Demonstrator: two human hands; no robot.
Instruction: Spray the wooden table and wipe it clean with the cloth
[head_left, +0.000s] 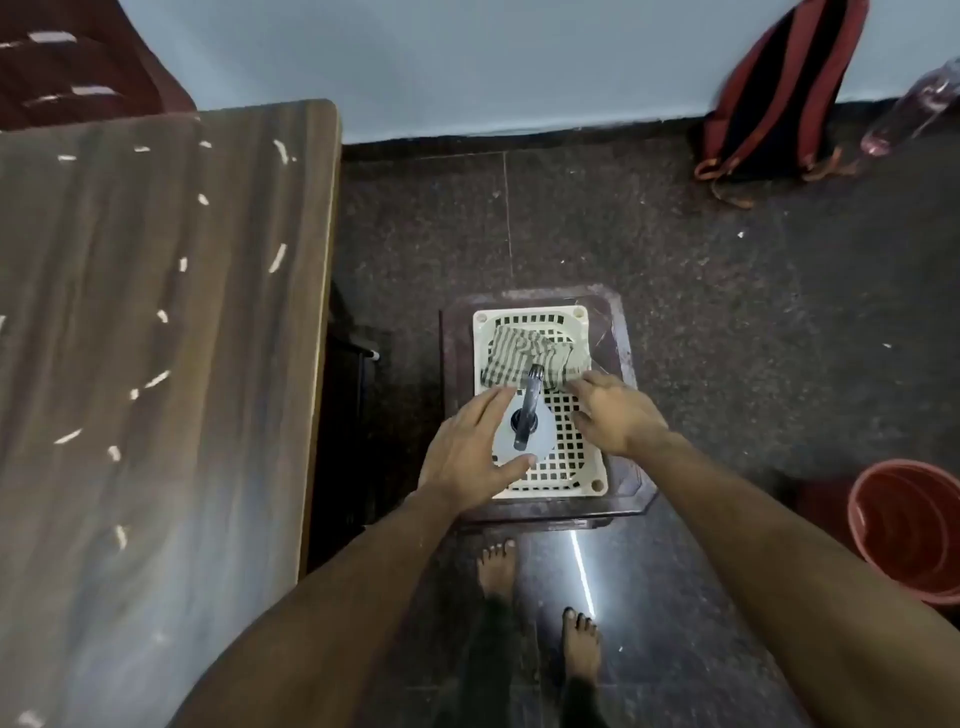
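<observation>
Reaching into basket (586, 480) on stool: left hand (470, 457) is cupping spray bottle (522, 434), fingers loose, not yet clenched; right hand (615, 415) is touching cloth (524, 358), unclenched. Bottle prob. light, slick — grab body below trigger. Cloth soft, bunch it.

It looked like a simple room in a home or hostel: a dark stone-tile floor (675, 291), a pale painted wall (493, 62), a wooden table (156, 312), a red backpack (779, 98) against the wall, a red bucket (909, 525), and bare feet (496, 569).
</observation>
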